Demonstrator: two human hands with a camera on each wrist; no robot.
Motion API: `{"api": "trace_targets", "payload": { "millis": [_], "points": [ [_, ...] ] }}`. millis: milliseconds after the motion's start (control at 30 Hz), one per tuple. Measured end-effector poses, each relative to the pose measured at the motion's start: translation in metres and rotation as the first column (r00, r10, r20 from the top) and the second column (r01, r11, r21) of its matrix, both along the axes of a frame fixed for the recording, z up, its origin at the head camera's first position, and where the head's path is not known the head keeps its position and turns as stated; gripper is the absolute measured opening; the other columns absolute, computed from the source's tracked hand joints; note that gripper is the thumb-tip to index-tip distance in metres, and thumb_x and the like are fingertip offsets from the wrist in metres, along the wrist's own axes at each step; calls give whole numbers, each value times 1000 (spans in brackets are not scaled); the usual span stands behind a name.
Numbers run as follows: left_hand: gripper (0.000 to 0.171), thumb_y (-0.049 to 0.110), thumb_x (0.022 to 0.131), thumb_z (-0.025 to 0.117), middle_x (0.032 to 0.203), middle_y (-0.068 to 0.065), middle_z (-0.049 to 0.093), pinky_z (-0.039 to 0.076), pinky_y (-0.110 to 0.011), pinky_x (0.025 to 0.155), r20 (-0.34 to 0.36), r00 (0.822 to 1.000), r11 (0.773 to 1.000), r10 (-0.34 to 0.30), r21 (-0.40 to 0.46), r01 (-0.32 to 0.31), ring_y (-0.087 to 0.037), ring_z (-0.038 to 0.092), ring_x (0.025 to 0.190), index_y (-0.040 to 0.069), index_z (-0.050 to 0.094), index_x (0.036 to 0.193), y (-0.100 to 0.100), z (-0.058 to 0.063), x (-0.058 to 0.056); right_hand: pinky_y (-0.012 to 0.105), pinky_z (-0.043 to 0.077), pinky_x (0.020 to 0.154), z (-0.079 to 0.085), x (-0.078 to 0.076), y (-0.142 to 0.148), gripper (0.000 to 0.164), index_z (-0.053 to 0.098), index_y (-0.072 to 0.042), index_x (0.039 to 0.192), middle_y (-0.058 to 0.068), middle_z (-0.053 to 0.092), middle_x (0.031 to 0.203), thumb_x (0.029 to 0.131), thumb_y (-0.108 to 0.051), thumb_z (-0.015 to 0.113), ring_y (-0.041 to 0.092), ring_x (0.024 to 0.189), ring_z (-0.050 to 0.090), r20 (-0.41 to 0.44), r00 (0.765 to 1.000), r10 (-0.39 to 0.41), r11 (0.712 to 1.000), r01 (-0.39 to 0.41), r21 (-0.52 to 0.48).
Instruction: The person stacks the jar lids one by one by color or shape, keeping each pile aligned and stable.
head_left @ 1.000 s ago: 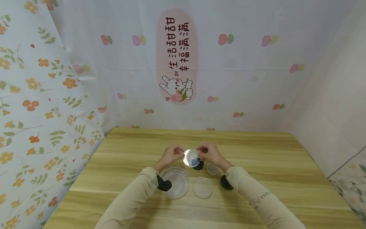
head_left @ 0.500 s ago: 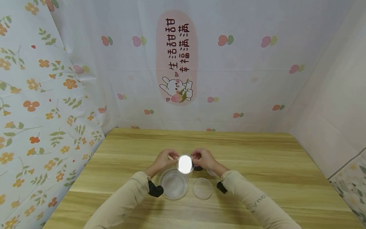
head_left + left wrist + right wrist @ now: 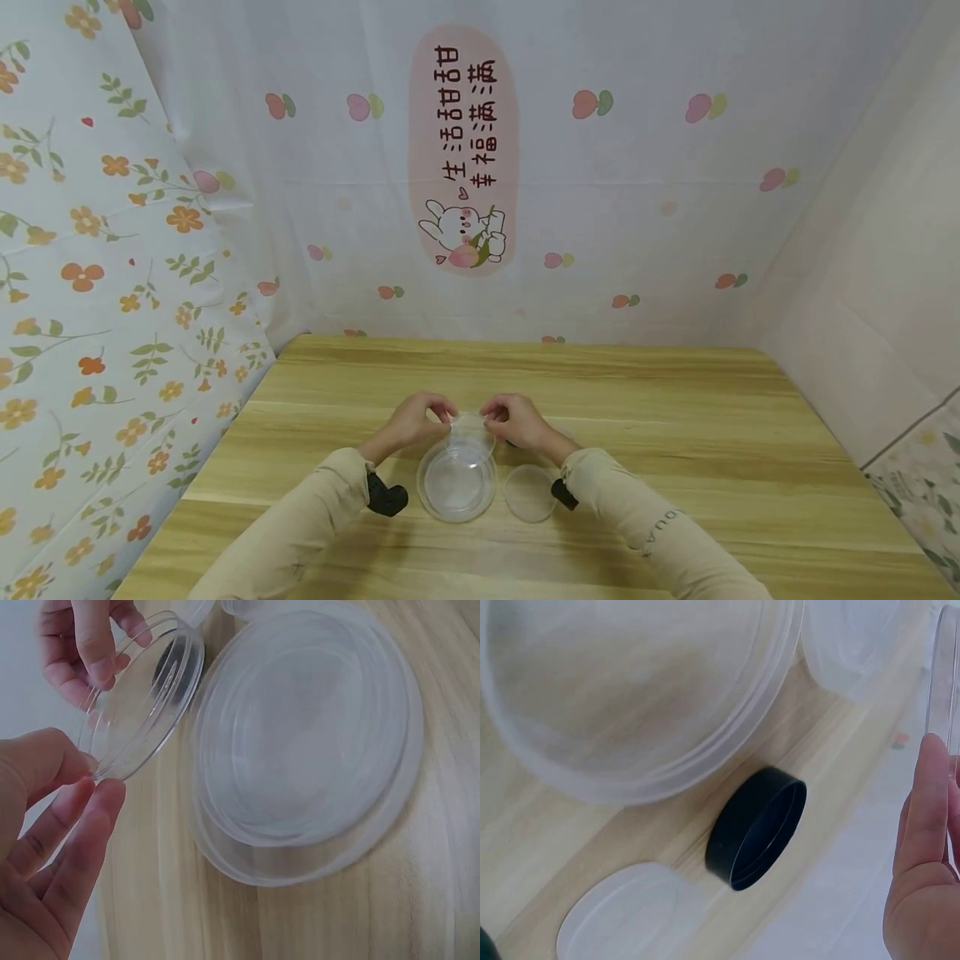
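Note:
A round, clear plastic lid [image 3: 150, 724] hangs tilted between my two hands. At its near edge, the left hand [image 3: 56, 825] pinches the rim between thumb and fingertips. My right hand [image 3: 517, 421] pinches the opposite side of that rim. In the right wrist view only a sliver of the held lid shows, at the right edge. Just in front of the hands, a smaller translucent lid lies on top of a larger one, a stack [image 3: 456, 492] that the held lid partly overlaps in the head view.
Right of the stack, a single translucent lid [image 3: 530, 494] lies flat on the wooden table [image 3: 675, 417]. Beyond it are a black cap [image 3: 756, 829] on the table and a small whitish lid [image 3: 634, 915]. Behind the table hangs a patterned cloth [image 3: 637, 208].
Both hands have moved left and slightly toward me with the clear lid, which now overlaps the stack's far edge in the head view. The bright reflection on it is gone.

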State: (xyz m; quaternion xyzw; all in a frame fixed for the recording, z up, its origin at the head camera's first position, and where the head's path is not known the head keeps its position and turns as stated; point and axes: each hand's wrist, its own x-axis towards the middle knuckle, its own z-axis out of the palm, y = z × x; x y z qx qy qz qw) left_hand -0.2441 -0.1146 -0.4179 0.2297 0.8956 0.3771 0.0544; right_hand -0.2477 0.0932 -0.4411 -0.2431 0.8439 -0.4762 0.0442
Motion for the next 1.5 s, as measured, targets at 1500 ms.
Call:
{"api": "trace_targets", "payload": {
  "millis": [1500],
  "points": [
    [17,-7,71,60,76,-10,60,43,-20,56,170,967,979,-192,104,176,-16,53,72,-6,64,87,-23,-23,18,20,48,50,-16,15,-19,6,61,5,81,3,57,66,76,7,58,9,55,54,157,969,191,973,-209,100]
  ]
}}
